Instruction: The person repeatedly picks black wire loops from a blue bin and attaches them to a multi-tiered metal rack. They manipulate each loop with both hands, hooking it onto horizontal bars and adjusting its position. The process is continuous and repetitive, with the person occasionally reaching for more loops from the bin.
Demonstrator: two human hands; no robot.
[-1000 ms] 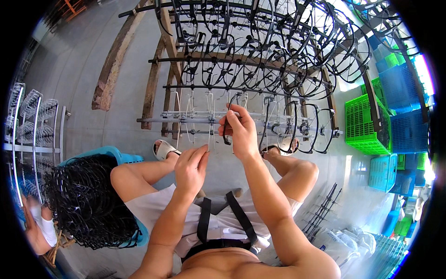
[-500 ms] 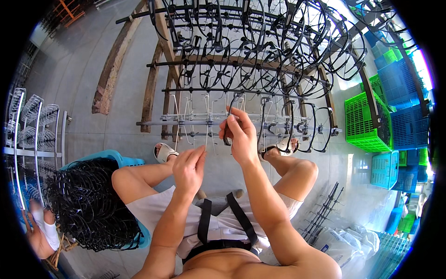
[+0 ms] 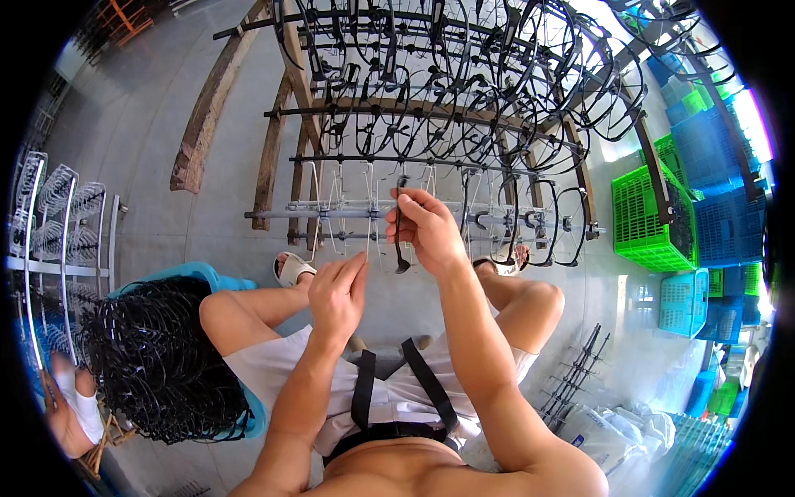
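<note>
In front of me my right hand (image 3: 426, 230) is closed on a slim, curved black part (image 3: 398, 242), with one widened end pointing down toward me. Beside it my left hand (image 3: 338, 294) pinches the lower tip of a thin pale wire prong (image 3: 369, 234), which comes off a grey bar (image 3: 348, 214). Several such prongs stand along that bar. To the right of my right hand, black curved parts (image 3: 515, 219) hang from the same bar. My fingers hide the middle of the held part.
A wooden rack (image 3: 270, 153) carries rows of bars full of black parts. At my left knee, a blue basket (image 3: 217, 277) is heaped with black parts (image 3: 161, 360). A green crate (image 3: 642, 217) stands right. Another person's hand (image 3: 70, 414) shows at the left edge.
The black part in my right hand has turned more upright, its widened end now showing below my fingers. My left hand stays at the prong's tip.
</note>
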